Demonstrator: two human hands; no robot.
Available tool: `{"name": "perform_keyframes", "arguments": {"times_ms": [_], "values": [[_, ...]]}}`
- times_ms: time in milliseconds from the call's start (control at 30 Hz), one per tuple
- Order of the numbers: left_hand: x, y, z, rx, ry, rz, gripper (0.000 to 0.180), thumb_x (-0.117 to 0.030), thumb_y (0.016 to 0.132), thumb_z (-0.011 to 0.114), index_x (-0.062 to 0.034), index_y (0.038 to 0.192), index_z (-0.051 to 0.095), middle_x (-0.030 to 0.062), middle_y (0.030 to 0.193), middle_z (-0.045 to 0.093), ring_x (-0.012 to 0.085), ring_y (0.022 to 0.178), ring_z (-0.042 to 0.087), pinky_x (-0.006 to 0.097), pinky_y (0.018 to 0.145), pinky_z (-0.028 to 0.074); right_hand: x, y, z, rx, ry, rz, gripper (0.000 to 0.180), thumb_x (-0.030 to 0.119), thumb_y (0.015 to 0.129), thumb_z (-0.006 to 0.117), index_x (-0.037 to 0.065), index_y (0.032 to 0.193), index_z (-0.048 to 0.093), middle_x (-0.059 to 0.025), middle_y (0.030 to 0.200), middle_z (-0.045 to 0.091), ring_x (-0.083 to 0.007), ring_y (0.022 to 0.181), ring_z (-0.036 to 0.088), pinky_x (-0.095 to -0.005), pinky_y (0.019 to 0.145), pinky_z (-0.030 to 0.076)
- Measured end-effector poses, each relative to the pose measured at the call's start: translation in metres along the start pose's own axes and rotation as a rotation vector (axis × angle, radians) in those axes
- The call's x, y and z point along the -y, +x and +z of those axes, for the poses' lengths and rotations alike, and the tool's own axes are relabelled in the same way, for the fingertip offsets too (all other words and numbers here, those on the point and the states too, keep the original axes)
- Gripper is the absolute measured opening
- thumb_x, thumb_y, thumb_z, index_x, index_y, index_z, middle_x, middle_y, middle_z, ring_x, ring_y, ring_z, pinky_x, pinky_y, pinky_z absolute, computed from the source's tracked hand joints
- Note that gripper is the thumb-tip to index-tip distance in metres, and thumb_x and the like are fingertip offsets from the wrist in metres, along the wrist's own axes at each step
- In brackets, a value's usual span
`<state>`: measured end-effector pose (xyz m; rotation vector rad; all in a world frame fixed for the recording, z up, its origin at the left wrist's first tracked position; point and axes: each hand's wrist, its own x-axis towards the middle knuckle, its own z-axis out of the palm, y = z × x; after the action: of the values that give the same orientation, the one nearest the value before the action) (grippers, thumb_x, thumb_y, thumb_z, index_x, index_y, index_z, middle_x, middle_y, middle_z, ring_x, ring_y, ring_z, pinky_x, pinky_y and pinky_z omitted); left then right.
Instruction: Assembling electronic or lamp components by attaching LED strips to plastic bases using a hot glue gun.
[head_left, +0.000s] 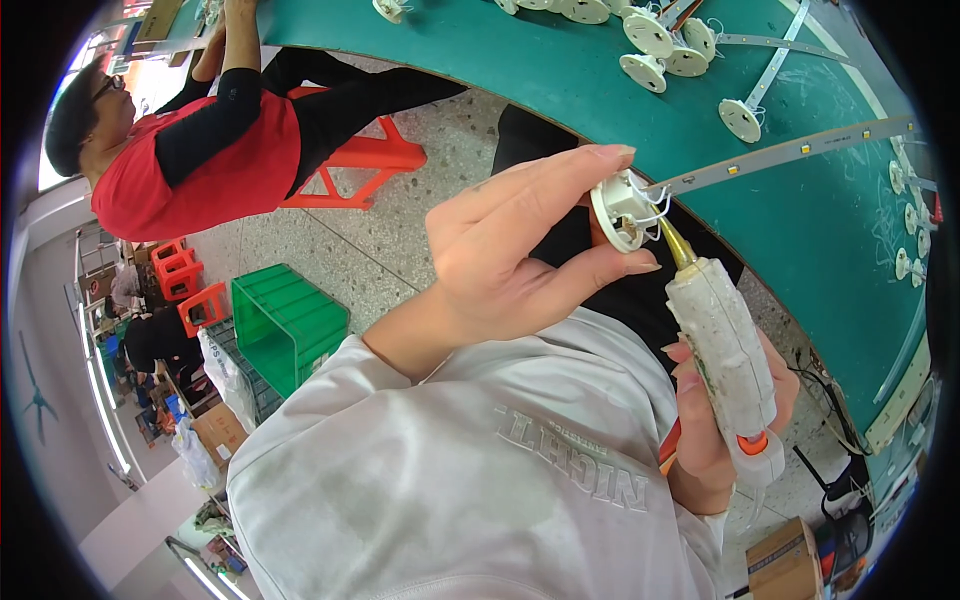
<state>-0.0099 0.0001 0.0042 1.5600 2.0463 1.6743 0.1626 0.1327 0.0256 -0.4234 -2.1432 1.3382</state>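
A green worktop curves over a speckled floor, strewn with white round caps and light strips; a green crate stands below, its contents hidden; the left hand has its grip clamped on a white round socket just off the worktop edge; the right hand grips a glue gun, nozzle touching the socket; a seated person in red is partly cut off.

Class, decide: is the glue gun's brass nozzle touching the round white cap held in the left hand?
Touching. The head view shows the nozzle tip meeting the white cap edge, no gap visible.
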Motion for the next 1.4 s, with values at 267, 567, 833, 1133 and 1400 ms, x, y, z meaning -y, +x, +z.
{"name": "perform_keyframes", "arguments": {"times_ms": [267, 567, 833, 1133, 1400], "values": [[-0.001, -0.003, -0.001, 0.004, -0.011, 0.017, 0.063, -0.002, 0.071, 0.08, 0.0175, 0.121, 0.048, 0.0274, 0.111, 0.061, 0.0238, 0.098, 0.064, 0.031, 0.087, 0.051, -0.002, -0.004, -0.004, 0.039, -0.01, -0.014, 0.019, 0.003, 0.054, 0.06, -0.001, 0.072, 0.062, -0.0083, 0.057, 0.053, -0.0263, 0.046, 0.049, -0.029, 0.045, 0.041], [-0.012, -0.001, 0.004, -0.045, -0.376, -0.212, 0.061, -0.007, 0.078, 0.075, 0.0146, 0.126, 0.045, 0.027, 0.112, 0.061, 0.0278, 0.095, 0.066, 0.036, 0.086, 0.053, 0.005, -0.003, -0.007, 0.093, -0.048, -0.014, 0.016, 0.004, 0.055, 0.063, -0.001, 0.07, 0.061, -0.008, 0.059, 0.056, -0.0257, 0.049, 0.052, -0.0285, 0.044, 0.041], [-0.015, 0.001, 0.002, -0.039, -0.667, -0.403, 0.058, -0.02, 0.087, 0.066, 0.0148, 0.128, 0.043, 0.0234, 0.112, 0.061, 0.031, 0.094, 0.066, 0.04, 0.084, 0.054, 0.003, -0.004, -0.007, 0.086, -0.046, -0.024, 0.015, 0.003, 0.054, 0.064, -0.001, 0.068, 0.06, -0.008, 0.059, 0.056, -0.0253, 0.049, 0.053, -0.0274, 0.044, 0.04], [-0.016, 0.005, 0.001, 0.068, -0.935, -0.521, 0.061, -0.032, 0.094, 0.055, 0.0161, 0.129, 0.039, 0.0304, 0.11, 0.059, 0.0295, 0.093, 0.066, 0.034, 0.078, 0.056, 0.001, -0.011, -0.005, -0.025, 0.016, 0.013, 0.017, 0.004, 0.052, 0.062, -0.002, 0.068, 0.059, -0.0091, 0.06, 0.055, -0.026, 0.049, 0.052, -0.028, 0.044, 0.041], [-0.014, 0.007, -0.001, 0.131, -1.146, -0.658, 0.07, -0.038, 0.096, 0.048, 0.0202, 0.131, 0.031, 0.0327, 0.105, 0.057, 0.0259, 0.082, 0.066, 0.031, 0.075, 0.056, 0.005, -0.005, -0.009, 0.053, -0.056, -0.064, 0.02, 0.007, 0.049, 0.062, -0.003, 0.067, 0.059, -0.0095, 0.059, 0.056, -0.0262, 0.049, 0.052, -0.0278, 0.044, 0.041]]}}
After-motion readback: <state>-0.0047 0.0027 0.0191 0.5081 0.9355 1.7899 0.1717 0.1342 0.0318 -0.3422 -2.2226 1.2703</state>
